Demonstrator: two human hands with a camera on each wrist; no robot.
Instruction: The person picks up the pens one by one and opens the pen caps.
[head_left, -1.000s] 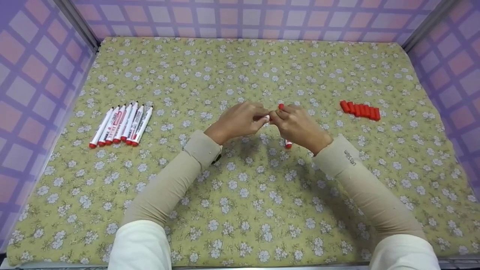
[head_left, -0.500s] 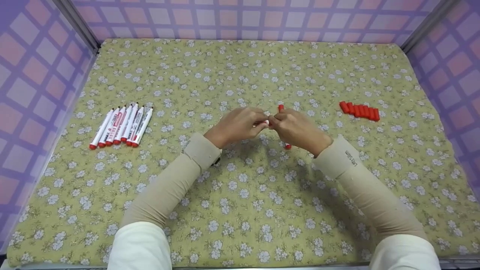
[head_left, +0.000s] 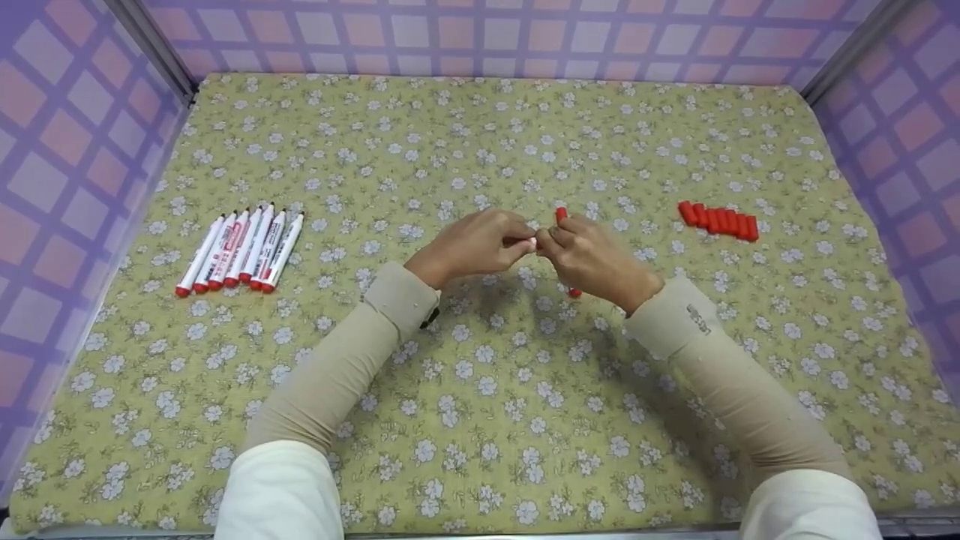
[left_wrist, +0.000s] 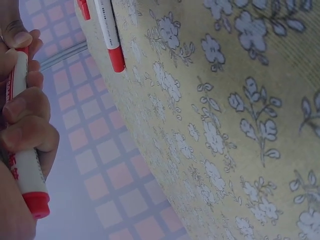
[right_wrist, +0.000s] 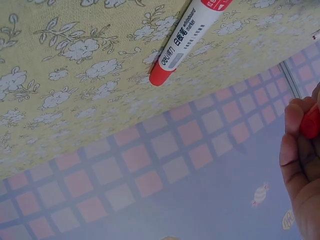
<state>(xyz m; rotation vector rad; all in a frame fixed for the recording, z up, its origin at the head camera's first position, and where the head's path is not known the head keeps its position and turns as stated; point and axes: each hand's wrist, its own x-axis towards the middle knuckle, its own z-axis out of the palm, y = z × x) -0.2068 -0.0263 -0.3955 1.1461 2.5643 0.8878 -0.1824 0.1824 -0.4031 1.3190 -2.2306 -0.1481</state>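
My left hand [head_left: 476,244] grips a white whiteboard marker [left_wrist: 27,167] with a red butt end, its fingers wrapped round the barrel. Just to its right, my right hand [head_left: 596,259] pinches a red cap [right_wrist: 311,122] at the marker's other end. The two hands meet above the middle of the cloth, and their fingers hide most of this marker in the head view. Beneath the right hand a second marker [right_wrist: 182,37] lies on the cloth. Only its red ends show past that hand from above.
Several uncapped white markers [head_left: 238,251] lie side by side at the left, red butts toward me. A row of loose red caps [head_left: 720,220] lies at the right. Checked panels [head_left: 480,37] wall the flowered cloth [head_left: 450,450] at the back and sides.
Both hands stay joined at the marker and cap, with only small shifts of the fingers and wrists. The marker row, cap row and lying marker keep their places.
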